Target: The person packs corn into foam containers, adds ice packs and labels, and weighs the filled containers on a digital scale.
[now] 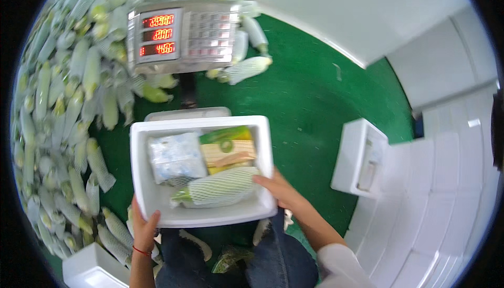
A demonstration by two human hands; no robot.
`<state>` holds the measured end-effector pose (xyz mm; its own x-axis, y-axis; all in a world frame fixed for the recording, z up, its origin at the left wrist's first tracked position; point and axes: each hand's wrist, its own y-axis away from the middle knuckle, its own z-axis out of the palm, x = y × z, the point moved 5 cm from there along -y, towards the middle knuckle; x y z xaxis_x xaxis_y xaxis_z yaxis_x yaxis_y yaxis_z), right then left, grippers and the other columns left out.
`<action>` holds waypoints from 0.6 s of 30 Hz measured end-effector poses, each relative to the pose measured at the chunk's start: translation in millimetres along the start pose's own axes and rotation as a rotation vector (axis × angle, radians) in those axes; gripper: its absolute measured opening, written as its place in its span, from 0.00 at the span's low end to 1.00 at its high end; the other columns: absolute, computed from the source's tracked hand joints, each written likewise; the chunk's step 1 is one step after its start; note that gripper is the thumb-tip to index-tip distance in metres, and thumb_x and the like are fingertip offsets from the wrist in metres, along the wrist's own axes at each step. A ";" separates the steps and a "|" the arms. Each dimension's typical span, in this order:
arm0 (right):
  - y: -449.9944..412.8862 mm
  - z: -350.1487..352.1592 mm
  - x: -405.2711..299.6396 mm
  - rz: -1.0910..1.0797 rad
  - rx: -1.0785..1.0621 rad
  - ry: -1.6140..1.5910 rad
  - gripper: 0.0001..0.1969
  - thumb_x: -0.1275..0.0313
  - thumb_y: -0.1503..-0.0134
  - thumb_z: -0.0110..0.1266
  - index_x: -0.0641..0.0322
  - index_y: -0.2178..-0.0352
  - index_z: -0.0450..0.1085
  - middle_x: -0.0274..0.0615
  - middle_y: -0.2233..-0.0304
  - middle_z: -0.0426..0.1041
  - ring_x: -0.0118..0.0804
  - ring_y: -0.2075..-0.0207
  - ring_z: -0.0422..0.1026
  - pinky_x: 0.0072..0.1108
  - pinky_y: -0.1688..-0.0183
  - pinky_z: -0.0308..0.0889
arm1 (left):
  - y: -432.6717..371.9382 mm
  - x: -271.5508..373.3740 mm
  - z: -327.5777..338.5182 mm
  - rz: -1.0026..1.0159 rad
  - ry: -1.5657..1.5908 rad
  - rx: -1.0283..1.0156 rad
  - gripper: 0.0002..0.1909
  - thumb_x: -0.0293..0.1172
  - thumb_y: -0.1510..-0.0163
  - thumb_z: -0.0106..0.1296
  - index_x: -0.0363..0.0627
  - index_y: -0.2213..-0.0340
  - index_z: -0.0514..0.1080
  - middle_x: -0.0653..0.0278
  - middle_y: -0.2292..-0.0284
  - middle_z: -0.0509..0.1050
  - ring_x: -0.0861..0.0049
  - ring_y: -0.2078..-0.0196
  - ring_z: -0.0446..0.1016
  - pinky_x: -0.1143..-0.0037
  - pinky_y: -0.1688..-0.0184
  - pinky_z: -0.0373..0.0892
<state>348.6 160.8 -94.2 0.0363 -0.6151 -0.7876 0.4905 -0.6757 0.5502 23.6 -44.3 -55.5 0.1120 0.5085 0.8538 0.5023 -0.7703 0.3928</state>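
My left hand (145, 223) and my right hand (280, 188) grip the near-left corner and right side of an open white foam box (204, 222). Inside it, a vegetable in a white foam net (222, 187), apparently corn in its husk, lies along the near side. A clear pack with white and blue contents, probably an ice pack (177, 156), fills the back left. A green and yellow printed package (228, 146) lies at the back right. Past the box stands a digital scale's display head (183, 38) with red figures; its platform (187, 113) is partly hidden by the box.
A big heap of net-wrapped vegetables (75, 79) spreads along the left. Stacked white foam boxes (425, 177) line the right, with another open, filled box (350, 158) beside them. A white box (94, 266) sits at lower left. A plastic bag (232, 258) lies between my legs on the green floor.
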 end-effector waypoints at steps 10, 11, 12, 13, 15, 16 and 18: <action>103.0 -70.5 -0.4 -0.265 0.302 0.013 0.41 0.76 0.58 0.52 0.66 0.41 0.42 0.50 0.46 0.56 0.41 0.44 0.55 0.25 0.41 0.48 | 2.0 146.9 73.1 0.291 0.009 -0.245 0.34 0.19 0.59 0.36 0.35 0.46 0.55 0.58 0.52 0.64 0.73 0.51 0.63 0.77 0.48 0.58; 124.5 -88.7 -0.6 -0.325 0.341 0.049 0.40 0.78 0.58 0.50 0.66 0.42 0.44 0.50 0.48 0.57 0.41 0.45 0.56 0.25 0.42 0.50 | -5.6 170.2 97.5 0.348 -0.029 -0.337 0.34 0.19 0.59 0.36 0.36 0.46 0.56 0.59 0.52 0.64 0.73 0.51 0.63 0.77 0.48 0.58; 145.4 -109.5 8.9 -0.305 0.449 -0.002 0.38 0.79 0.58 0.49 0.67 0.43 0.45 0.50 0.49 0.58 0.41 0.46 0.57 0.26 0.44 0.53 | -14.0 189.2 124.5 0.398 -0.096 -0.414 0.34 0.19 0.59 0.37 0.37 0.46 0.56 0.60 0.51 0.64 0.72 0.50 0.63 0.76 0.47 0.58; 162.7 -121.9 13.2 -0.278 0.536 -0.059 0.37 0.81 0.58 0.48 0.67 0.44 0.46 0.49 0.50 0.59 0.41 0.48 0.59 0.28 0.45 0.56 | -23.2 210.3 151.7 0.567 -0.208 -0.465 0.34 0.19 0.59 0.38 0.39 0.45 0.56 0.59 0.50 0.64 0.71 0.48 0.62 0.75 0.46 0.57; 212.4 -151.9 14.3 -0.281 0.741 -0.243 0.35 0.84 0.59 0.46 0.66 0.46 0.49 0.48 0.53 0.62 0.42 0.52 0.64 0.30 0.50 0.62 | -35.3 245.1 228.9 0.585 -0.188 -0.616 0.33 0.22 0.55 0.44 0.43 0.45 0.56 0.57 0.50 0.65 0.72 0.48 0.63 0.76 0.46 0.57; 233.2 -164.8 9.5 -0.309 0.790 -0.335 0.34 0.84 0.59 0.46 0.66 0.47 0.50 0.48 0.55 0.63 0.42 0.54 0.65 0.30 0.51 0.63 | -33.9 271.9 263.7 0.658 -0.181 -0.645 0.31 0.26 0.52 0.46 0.43 0.44 0.56 0.59 0.50 0.65 0.73 0.49 0.64 0.76 0.46 0.58; 270.9 -199.5 9.3 -0.337 0.919 -0.481 0.32 0.85 0.59 0.45 0.65 0.48 0.51 0.47 0.57 0.65 0.43 0.56 0.68 0.31 0.54 0.66 | -3.3 336.0 328.1 0.718 -0.151 -0.682 0.30 0.34 0.48 0.48 0.44 0.44 0.55 0.54 0.47 0.62 0.68 0.48 0.64 0.75 0.46 0.59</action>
<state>655.6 53.0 -7.7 -0.4203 -0.3007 -0.8561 -0.4338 -0.7621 0.4807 340.9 255.3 117.9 0.3276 -0.1571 0.9317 -0.3214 -0.9458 -0.0464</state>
